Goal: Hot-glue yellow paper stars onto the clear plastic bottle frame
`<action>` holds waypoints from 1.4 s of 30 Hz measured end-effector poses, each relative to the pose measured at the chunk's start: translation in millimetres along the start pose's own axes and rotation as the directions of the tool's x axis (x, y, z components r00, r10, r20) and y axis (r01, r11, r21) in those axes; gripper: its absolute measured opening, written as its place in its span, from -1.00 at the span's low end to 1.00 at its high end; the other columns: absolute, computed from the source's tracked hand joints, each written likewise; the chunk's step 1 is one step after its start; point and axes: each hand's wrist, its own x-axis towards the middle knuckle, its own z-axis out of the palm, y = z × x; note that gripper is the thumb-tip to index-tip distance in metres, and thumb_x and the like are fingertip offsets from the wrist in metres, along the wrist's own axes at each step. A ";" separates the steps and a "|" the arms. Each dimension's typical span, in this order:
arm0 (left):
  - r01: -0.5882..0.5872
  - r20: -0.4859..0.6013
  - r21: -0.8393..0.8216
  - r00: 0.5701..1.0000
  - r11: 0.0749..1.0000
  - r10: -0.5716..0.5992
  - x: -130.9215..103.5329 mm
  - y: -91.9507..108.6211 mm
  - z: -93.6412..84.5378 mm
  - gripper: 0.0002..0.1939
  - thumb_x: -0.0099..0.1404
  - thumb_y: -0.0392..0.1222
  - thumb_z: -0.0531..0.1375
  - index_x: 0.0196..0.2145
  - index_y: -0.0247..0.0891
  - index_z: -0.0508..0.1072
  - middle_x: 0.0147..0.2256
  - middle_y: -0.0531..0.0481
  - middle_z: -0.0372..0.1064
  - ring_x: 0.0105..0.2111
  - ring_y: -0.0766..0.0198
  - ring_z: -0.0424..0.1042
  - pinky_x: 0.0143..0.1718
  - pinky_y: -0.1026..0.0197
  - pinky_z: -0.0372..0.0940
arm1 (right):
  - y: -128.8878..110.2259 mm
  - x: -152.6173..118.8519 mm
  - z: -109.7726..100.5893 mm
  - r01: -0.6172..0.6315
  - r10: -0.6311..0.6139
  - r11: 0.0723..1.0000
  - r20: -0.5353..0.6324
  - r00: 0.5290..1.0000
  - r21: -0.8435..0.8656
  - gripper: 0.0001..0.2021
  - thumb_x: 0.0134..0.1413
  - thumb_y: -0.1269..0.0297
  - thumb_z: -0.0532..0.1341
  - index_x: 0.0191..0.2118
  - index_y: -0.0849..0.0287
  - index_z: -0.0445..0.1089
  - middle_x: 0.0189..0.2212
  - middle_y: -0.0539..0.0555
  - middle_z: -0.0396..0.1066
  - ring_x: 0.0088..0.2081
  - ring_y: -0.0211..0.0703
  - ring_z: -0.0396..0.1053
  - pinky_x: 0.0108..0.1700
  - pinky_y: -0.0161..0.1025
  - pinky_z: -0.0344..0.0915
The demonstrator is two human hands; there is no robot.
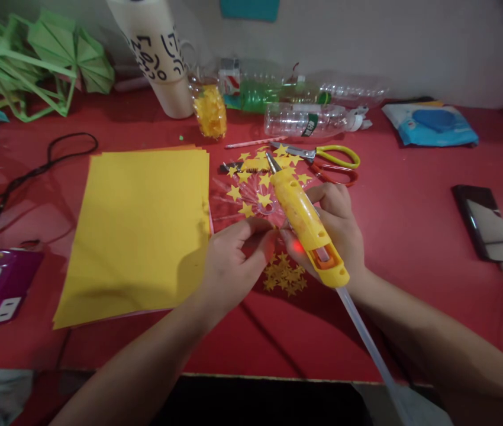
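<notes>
My right hand point(340, 228) is wrapped round a yellow glue gun point(298, 207), its metal nozzle pointing away from me and a long clear glue stick point(369, 337) trailing from the back. A red light glows by its handle. Close beside it, my left hand point(238, 257) is closed in a pinch; what its fingertips hold is too small to make out. Just beyond the hands lies a splayed clear plastic piece point(251, 200) with several yellow paper stars point(234, 192) on and around it. Below the hands is a heap of small gold stars point(284, 277).
Yellow paper sheets point(145, 219) lie stacked at left. Scissors point(335, 157), a pencil point(251, 142) and a dark cutter point(231, 168) lie beyond the stars. Plastic bottles point(305, 120), a tumbler point(163, 65) and a wipes pack point(431, 123) line the back. A phone point(486, 225) is right.
</notes>
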 end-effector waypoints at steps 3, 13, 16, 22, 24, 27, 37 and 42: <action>-0.001 -0.001 0.002 1.000 1.000 0.001 0.2 0.1 0.4 -0.87 0.21 -0.21 0.18 -0.41 -0.28 0.51 -0.50 0.03 0.51 -0.53 0.37 0.45 -0.49 0.36 0.36 | -0.3 0.7 -0.5 0.007 -0.007 1.000 0.015 1.000 0.011 -0.81 0.10 0.19 0.26 -0.46 0.07 0.28 -0.37 0.02 0.26 -0.28 -0.09 0.24 -0.24 -0.04 0.25; 0.013 -0.032 0.019 0.999 1.000 -0.013 -2.3 -5.4 -1.4 -0.84 0.27 -0.16 0.19 -0.27 -0.27 0.52 -0.34 -0.06 0.57 -0.39 0.27 0.54 -0.35 0.25 0.46 | -1.8 2.9 -13.3 -0.043 0.043 0.999 0.061 0.997 -0.001 -0.89 0.09 0.24 0.26 -0.41 0.05 0.34 -0.28 0.04 0.32 -0.19 -0.05 0.28 -0.15 0.01 0.30; 0.010 -0.044 0.011 0.999 1.000 -0.009 -3.3 -6.1 -3.1 -0.79 0.29 -0.16 0.18 -0.19 -0.29 0.52 -0.26 -0.09 0.57 -0.30 0.23 0.56 -0.24 0.20 0.50 | -2.2 4.4 -18.3 -0.103 0.101 0.995 0.080 0.992 0.017 -0.93 0.08 0.26 0.26 -0.39 0.06 0.37 -0.23 0.08 0.34 -0.15 -0.01 0.31 -0.11 0.04 0.33; -0.023 -0.064 0.015 0.998 1.000 0.024 -4.1 -10.9 -4.2 -0.70 0.29 -0.19 0.17 -0.05 -0.32 0.49 -0.22 -0.13 0.56 -0.27 0.23 0.56 -0.16 0.17 0.51 | 0.5 5.6 -17.9 -0.102 0.100 0.995 0.068 0.993 0.020 -0.97 0.06 0.35 0.24 -0.36 0.08 0.38 -0.25 0.07 0.39 -0.18 -0.07 0.41 -0.15 -0.03 0.40; -0.036 -0.074 0.054 0.997 0.998 0.040 -4.0 -12.5 -4.7 -0.69 0.30 -0.19 0.17 -0.03 -0.31 0.48 -0.25 -0.12 0.56 -0.29 0.25 0.55 -0.17 0.19 0.51 | 1.8 5.7 -17.2 -0.100 0.098 0.994 0.066 0.993 0.031 -0.96 0.05 0.36 0.24 -0.36 0.08 0.37 -0.25 0.07 0.39 -0.18 -0.10 0.42 -0.16 -0.06 0.41; -0.099 -0.098 0.161 0.988 0.982 0.116 -3.5 -11.9 -6.8 -0.70 0.29 -0.21 0.17 -0.04 -0.30 0.50 -0.29 -0.08 0.55 -0.34 0.30 0.54 -0.19 0.25 0.50 | 3.0 5.8 -17.2 -0.112 0.111 0.993 0.044 0.993 0.037 -0.94 0.06 0.37 0.24 -0.38 0.08 0.35 -0.26 0.06 0.39 -0.20 -0.13 0.43 -0.17 -0.08 0.43; -0.265 -0.069 0.360 0.949 0.895 0.308 -0.7 -5.2 -11.5 -0.76 0.30 -0.30 0.15 -0.08 -0.26 0.49 -0.22 -0.06 0.57 -0.30 0.33 0.55 -0.19 0.31 0.50 | 6.4 1.5 -14.4 -0.180 0.170 0.975 0.081 0.982 0.132 -0.92 0.04 0.37 0.24 -0.38 0.06 0.32 -0.31 0.05 0.43 -0.22 -0.08 0.45 -0.21 -0.06 0.44; -0.319 -0.032 0.389 0.933 0.864 0.358 -2.1 -6.6 -11.4 -0.76 0.32 -0.28 0.14 -0.08 -0.29 0.48 -0.26 -0.07 0.57 -0.31 0.34 0.55 -0.23 0.35 0.48 | 7.7 -0.8 -13.7 -0.213 0.211 0.971 0.030 0.977 0.112 -0.91 0.06 0.36 0.21 -0.41 0.06 0.30 -0.37 0.03 0.40 -0.31 -0.11 0.43 -0.29 -0.10 0.42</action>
